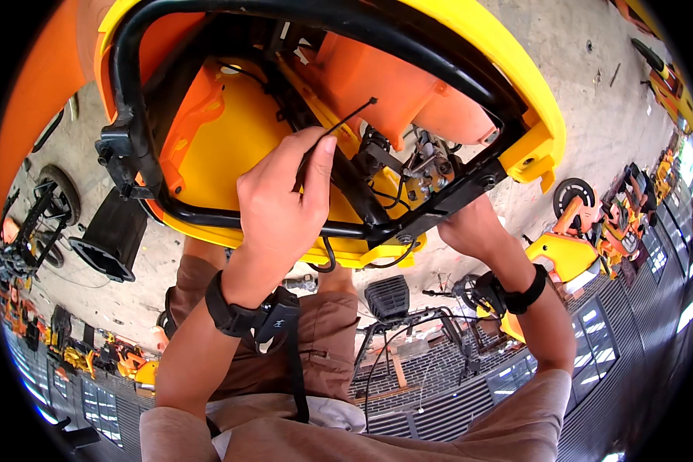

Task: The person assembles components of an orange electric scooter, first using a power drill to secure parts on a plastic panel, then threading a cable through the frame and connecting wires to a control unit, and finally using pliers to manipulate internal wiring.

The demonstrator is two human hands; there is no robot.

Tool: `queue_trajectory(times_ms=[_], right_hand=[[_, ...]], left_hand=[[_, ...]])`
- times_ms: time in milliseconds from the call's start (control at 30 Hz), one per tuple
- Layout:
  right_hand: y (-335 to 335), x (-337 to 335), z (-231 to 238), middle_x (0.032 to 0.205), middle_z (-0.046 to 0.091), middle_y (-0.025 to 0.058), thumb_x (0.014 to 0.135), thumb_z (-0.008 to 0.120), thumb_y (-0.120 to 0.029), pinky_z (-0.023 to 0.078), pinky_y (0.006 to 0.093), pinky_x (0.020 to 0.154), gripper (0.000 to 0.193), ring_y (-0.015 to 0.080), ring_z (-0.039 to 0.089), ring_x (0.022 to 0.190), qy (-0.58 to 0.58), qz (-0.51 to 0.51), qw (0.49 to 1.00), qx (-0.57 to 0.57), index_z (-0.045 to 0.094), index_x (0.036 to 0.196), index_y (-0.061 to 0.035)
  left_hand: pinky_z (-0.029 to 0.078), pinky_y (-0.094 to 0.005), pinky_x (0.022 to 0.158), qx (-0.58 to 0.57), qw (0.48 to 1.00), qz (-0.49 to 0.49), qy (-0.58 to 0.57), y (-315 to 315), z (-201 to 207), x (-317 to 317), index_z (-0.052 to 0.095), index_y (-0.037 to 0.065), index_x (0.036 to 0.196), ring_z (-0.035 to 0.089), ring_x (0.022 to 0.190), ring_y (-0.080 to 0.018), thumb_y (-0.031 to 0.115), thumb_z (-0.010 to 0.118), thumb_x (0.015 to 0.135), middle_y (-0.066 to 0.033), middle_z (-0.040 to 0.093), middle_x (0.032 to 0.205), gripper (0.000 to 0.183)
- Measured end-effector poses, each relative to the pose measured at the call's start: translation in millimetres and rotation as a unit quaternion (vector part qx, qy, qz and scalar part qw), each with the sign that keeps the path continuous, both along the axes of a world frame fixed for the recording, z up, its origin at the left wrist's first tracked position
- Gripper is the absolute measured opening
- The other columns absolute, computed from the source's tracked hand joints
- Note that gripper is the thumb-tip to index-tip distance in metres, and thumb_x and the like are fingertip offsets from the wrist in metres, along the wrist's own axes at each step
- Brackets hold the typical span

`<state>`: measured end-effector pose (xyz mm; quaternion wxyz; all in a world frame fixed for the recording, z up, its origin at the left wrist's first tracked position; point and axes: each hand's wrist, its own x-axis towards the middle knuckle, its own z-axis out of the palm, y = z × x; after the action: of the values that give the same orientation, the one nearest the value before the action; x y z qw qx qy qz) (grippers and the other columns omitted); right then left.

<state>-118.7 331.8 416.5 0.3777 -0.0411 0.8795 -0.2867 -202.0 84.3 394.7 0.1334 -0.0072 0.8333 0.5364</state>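
My left hand (283, 189) is closed, its thumb and fingers pinching a thin black cable (352, 117) with a small knob-like tip that points up and to the right. It is held above the black tubular frame (269, 229) of a vehicle with yellow body panels (239, 154). My right hand (473, 229) reaches under the frame's right side bar; its fingers are hidden there. Close by that hand, inside the frame, sits a metal mechanism (431, 169) with thin black cables. An orange plastic housing (393, 85) lies above it.
A black box-shaped part (112, 235) and a wheel (58, 192) lie on the concrete floor at left. More yellow and orange vehicles (566, 254) stand at right. A black seat-like part (387, 299) and handlebars show near my legs. Cable loops (327, 258) hang below the frame.
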Motion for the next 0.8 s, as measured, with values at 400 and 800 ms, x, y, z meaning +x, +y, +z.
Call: queue_trajectory(times_ms=[400,800], right_hand=[[-8,82,50,0.127,0.058,0.0242,0.068,0.041,0.014,0.047,0.0400,0.098,0.076,0.0367,0.059,0.116,-0.141,-0.383,0.913,0.025,0.042,0.142,-0.0030],[-103,275,-47,0.106,0.062,0.0107,0.084,0.047,0.002,0.052,0.0308,0.062,0.045,0.0171,0.059,0.071,-0.244,-0.910,0.222,-0.253,0.049,0.127,-0.0101]], left_hand=[[0.039,-0.0212,0.057,0.058,0.985,-0.006,-0.164,-21,15,-2,0.051,-0.001,0.120,0.049,0.064,-0.0067,0.011,0.050,0.101,-0.0043,0.060,0.077,0.022],[0.046,-0.0251,0.060,0.046,0.899,-0.245,-0.359,-85,72,155,0.050,-0.001,0.122,0.056,0.065,-0.0106,0.006,0.051,0.098,-0.0073,0.065,0.078,0.024]])
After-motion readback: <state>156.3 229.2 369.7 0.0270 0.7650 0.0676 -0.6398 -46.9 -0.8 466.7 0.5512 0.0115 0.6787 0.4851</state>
